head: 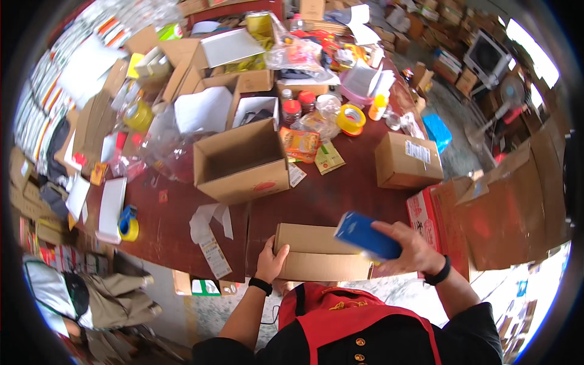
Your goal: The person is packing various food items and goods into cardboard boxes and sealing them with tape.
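Observation:
In front of me at the table's near edge lies a small brown cardboard carton (319,248) with its flaps folded down along a middle seam. My left hand (272,261) grips the carton's left end, its thumb on top. Over the carton's right end, my right hand (408,246) holds a blue oblong object (368,236), blurred by motion; its exact kind is unclear. The right end of the carton is partly hidden behind it. A curled strip of paper labels (212,246) rests on the table left of my left hand.
Beyond the carton stands an open cardboard box (242,182). A taped carton (408,169) and a red-and-white box (422,212) are at right. A tape dispenser (129,223) lies far left. Yellow tape rolls (351,118), jars (292,111) and packets crowd the back. Another person (91,296) is lower left.

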`<state>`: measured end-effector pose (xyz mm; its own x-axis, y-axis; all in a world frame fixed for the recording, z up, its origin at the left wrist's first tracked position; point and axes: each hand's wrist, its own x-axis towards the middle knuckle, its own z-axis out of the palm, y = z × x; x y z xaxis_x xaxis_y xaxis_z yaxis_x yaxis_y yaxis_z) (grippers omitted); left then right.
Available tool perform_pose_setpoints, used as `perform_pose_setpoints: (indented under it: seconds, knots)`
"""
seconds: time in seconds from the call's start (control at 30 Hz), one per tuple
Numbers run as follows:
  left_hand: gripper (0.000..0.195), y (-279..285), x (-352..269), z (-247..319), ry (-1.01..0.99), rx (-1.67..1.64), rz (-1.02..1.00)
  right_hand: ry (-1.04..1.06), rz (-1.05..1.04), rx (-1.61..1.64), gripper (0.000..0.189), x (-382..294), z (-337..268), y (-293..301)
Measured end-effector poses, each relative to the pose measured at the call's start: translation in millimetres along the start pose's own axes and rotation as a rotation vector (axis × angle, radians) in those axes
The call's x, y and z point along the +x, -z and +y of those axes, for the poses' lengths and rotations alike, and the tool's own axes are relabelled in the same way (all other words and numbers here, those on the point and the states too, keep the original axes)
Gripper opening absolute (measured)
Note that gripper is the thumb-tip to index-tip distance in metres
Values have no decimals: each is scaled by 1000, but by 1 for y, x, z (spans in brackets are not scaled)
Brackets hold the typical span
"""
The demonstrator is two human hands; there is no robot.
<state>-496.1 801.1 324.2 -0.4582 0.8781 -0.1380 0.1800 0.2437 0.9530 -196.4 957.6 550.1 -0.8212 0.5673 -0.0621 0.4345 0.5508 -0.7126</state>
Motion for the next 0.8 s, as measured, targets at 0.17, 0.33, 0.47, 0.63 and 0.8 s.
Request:
perform_pose_setpoints:
  seconds: [0.17,0.33,0.47,0.63,0.8]
  knots:
    - [69,-1,-4,6,69,174,25,160,-311,-179,83,39,-2,-61]
    - [61,-2,-20,24,-170,533,303,256,-266,-165,88,26,22,-69]
    - [51,-3,-37,66,-80,64,162,371,-187,-50,96,11,46,-68]
    - [43,-29,-48,103,839,-775,-288,425,-173,12,99,4,62,-65]
    - [27,-68,-50,64,472,-925,-302,362,-146,4,94,-2,59,-66]
